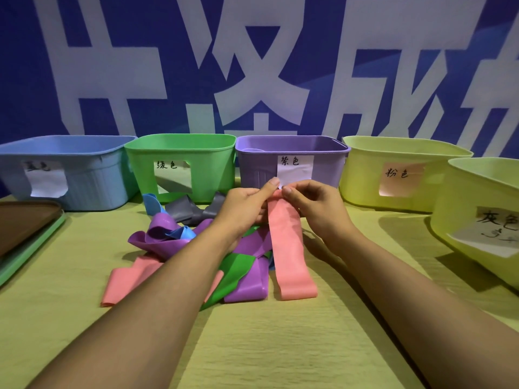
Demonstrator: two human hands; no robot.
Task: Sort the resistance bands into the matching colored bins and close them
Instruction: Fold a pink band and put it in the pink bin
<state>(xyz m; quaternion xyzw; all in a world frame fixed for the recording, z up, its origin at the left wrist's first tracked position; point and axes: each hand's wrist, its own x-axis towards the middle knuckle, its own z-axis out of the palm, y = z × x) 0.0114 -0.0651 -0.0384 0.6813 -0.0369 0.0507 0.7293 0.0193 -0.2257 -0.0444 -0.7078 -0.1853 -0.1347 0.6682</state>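
Hands meet before the purple bin (258, 169): left hand (247, 204) and right hand (314, 203) both pinch the pink resistance band (292, 254) by its top end above the surface (252, 346).

Handwritten paper labels are stuck on the bins: 绿色 on the green bin (179, 161), 紫色 on the purple bin (258, 169), 粉色 on the yellow bin (365, 169) beside it, 灰色 on the far-right bin (460, 209). The blue bin (92, 178) label is blurred. Large white characters, cut off, are printed on the blue banner (28, 66).
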